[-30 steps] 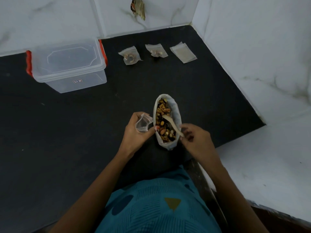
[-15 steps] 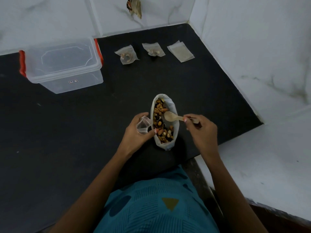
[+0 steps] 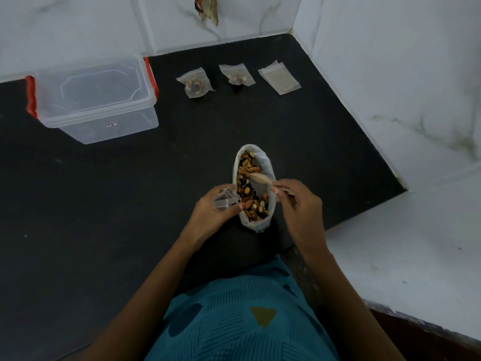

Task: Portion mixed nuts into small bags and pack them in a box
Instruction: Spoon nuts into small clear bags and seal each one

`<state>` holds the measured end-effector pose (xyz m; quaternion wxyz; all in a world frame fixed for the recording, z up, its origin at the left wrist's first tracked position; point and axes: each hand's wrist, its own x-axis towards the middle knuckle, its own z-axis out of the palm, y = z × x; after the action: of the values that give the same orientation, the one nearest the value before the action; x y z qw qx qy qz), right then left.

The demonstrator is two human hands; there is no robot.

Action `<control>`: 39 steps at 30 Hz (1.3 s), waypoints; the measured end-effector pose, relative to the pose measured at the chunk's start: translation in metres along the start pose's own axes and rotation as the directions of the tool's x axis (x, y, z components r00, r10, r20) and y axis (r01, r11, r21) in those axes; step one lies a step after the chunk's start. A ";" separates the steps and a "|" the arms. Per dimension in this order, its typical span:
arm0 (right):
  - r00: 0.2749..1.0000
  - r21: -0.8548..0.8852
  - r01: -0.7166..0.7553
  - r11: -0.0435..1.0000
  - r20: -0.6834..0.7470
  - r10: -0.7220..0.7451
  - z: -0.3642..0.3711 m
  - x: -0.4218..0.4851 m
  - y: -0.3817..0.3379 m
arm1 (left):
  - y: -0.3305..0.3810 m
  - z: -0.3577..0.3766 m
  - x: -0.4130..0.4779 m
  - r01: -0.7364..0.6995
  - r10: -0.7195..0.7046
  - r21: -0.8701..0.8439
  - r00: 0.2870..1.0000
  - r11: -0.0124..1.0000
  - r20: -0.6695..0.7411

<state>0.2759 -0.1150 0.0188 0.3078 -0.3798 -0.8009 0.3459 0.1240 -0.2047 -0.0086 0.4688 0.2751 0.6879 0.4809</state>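
A white bag of mixed nuts (image 3: 268, 162) stands with its mouth rolled down on the black counter (image 3: 130, 204), near the front. My left hand (image 3: 216, 212) holds a small clear bag (image 3: 224, 199) with its mouth apart, just left of the nut bag. My right hand (image 3: 299, 204) grips a wooden spoon (image 3: 261, 179) whose bowl rests over the nuts. Two filled small bags (image 3: 195, 83) (image 3: 236, 75) and a flat stack of empty bags (image 3: 279, 78) lie at the back. A clear plastic box (image 3: 96, 100) with red clips and its lid on sits at the back left.
White marbled walls (image 3: 390, 74) close in the counter at the back and right. A white ledge (image 3: 403, 243) lies lower right. My teal clothing (image 3: 234, 321) fills the bottom centre.
My right hand took up the spoon from inside the nut bag, lifted it, then brought its bowl down onto the nuts. My left hand kept the small bag in place.
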 end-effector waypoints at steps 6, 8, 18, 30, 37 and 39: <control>0.944 -0.139 0.290 0.947 0.205 -0.259 0.011 0.014 0.005 | 0.002 0.003 -0.001 0.003 -0.008 -0.079 0.998 0.997 -0.062; 0.910 -0.180 0.358 0.916 0.285 -0.300 0.007 0.014 0.013 | 0.001 0.002 -0.002 0.004 -0.011 -0.084 0.997 0.996 -0.080; 0.959 -0.075 0.228 0.971 0.190 -0.211 -0.046 0.011 0.030 | -0.001 0.003 -0.001 -0.005 -0.002 -0.090 0.997 0.996 -0.082; 0.978 -0.122 0.135 0.983 0.174 -0.112 -0.012 -0.019 0.007 | -0.003 0.001 0.000 -0.012 0.009 -0.064 0.998 0.998 -0.058; 0.999 -0.043 0.045 0.998 0.024 -0.044 -0.026 -0.007 0.009 | -0.002 0.002 -0.001 -0.024 0.021 -0.050 0.998 0.998 -0.052; 0.998 -0.013 0.055 0.998 0.028 -0.055 -0.026 -0.009 0.002 | -0.002 0.002 -0.001 -0.014 0.012 -0.054 0.999 0.998 -0.036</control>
<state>0.3014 -0.1126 0.0299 0.3032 -0.3549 -0.8176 0.3370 0.1261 -0.2053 -0.0102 0.4608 0.2582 0.6812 0.5070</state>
